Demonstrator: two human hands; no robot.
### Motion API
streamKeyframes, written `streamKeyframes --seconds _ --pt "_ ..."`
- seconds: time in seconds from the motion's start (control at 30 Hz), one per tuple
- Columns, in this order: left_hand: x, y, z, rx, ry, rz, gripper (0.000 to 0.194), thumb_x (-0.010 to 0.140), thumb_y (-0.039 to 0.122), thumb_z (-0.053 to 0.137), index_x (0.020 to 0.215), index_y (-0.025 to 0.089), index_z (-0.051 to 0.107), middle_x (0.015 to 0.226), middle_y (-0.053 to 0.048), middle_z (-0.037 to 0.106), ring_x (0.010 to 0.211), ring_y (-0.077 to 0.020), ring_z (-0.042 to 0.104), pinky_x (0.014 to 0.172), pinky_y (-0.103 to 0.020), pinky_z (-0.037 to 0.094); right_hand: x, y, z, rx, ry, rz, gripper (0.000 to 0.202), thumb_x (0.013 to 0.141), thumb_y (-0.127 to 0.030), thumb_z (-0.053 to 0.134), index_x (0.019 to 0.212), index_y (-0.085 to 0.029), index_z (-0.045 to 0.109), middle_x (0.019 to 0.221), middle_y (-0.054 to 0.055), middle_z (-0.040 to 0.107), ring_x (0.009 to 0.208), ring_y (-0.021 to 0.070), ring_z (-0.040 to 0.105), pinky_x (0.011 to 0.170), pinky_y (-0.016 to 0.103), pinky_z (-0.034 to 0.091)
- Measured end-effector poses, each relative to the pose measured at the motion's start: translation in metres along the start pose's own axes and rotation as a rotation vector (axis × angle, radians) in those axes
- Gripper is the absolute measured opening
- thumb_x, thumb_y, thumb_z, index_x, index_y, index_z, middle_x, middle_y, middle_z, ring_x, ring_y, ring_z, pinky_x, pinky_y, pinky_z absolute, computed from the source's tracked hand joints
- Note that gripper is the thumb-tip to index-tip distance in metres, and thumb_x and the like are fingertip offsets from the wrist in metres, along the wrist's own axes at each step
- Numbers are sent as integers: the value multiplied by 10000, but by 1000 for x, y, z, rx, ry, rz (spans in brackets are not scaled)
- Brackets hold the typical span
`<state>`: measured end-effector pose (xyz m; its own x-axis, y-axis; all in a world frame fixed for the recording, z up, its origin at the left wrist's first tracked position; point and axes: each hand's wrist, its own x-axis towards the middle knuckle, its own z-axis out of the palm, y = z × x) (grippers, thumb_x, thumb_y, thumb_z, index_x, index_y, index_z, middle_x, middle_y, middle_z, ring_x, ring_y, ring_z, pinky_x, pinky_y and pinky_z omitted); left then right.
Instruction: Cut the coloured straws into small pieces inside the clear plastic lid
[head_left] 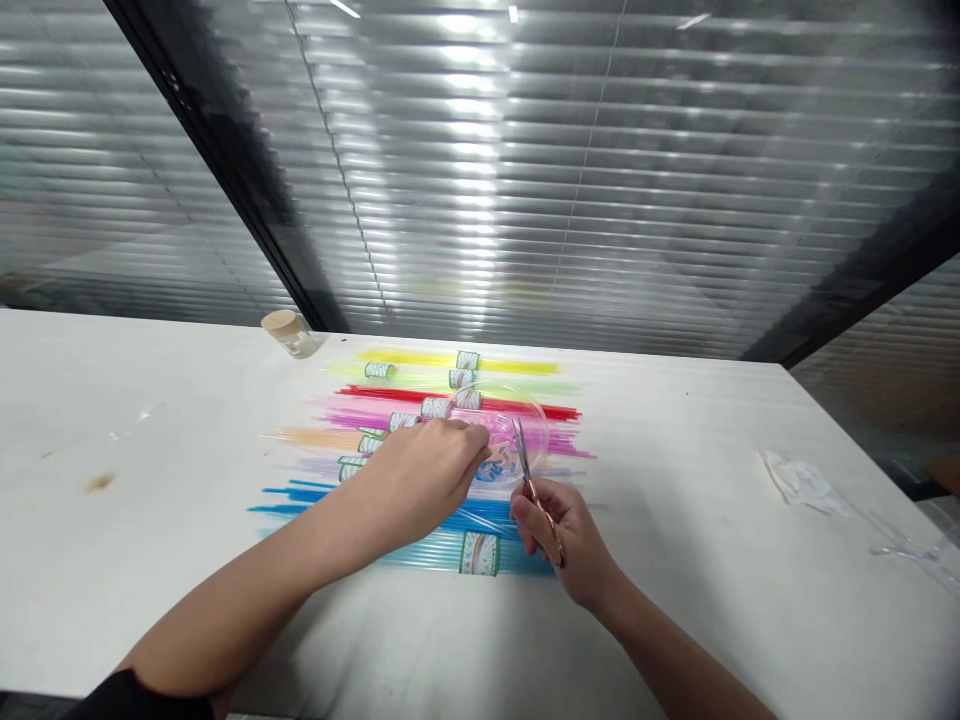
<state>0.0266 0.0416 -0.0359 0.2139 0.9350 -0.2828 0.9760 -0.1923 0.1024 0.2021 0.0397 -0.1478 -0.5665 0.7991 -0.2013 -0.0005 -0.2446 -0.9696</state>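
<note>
My right hand holds scissors with rose-gold handles, their blades pointing up and away. My left hand reaches over the near left part of a round clear bowl, its fingers pinched together; what they hold, if anything, is too small to make out. Small blue, pink and orange cut pieces lie inside the bowl. Around and under it are bundles of thin straws: yellow, red, purple, orange, blue and teal. Printed paper bands wrap several bundles.
On the white table, a jar with a wooden lid leans at the back left. Crumpled white tissue and clear plastic lie at the right. Window blinds stand behind the far edge.
</note>
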Motion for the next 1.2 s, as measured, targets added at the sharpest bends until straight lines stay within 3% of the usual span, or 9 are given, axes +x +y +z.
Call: streamKeyframes --seconds 0.27,1.2 --pt "0 2 -1 -1 -25 11 288 993 256 340 834 181 568 839 -58 667 663 -191 593 474 -272 302 -1 -2 0 3 -53 14 506 809 -619 645 633 -196 430 536 -70 294 508 94 262 488 256 188" --pt "-2 6 -2 -3 -47 45 295 1006 258 321 834 177 547 879 -48 653 674 -169 573 513 -272 293 -2 -2 2 -47 -59 -23 479 805 -601 658 644 -194 463 542 -64 305 524 106 268 502 274 195"
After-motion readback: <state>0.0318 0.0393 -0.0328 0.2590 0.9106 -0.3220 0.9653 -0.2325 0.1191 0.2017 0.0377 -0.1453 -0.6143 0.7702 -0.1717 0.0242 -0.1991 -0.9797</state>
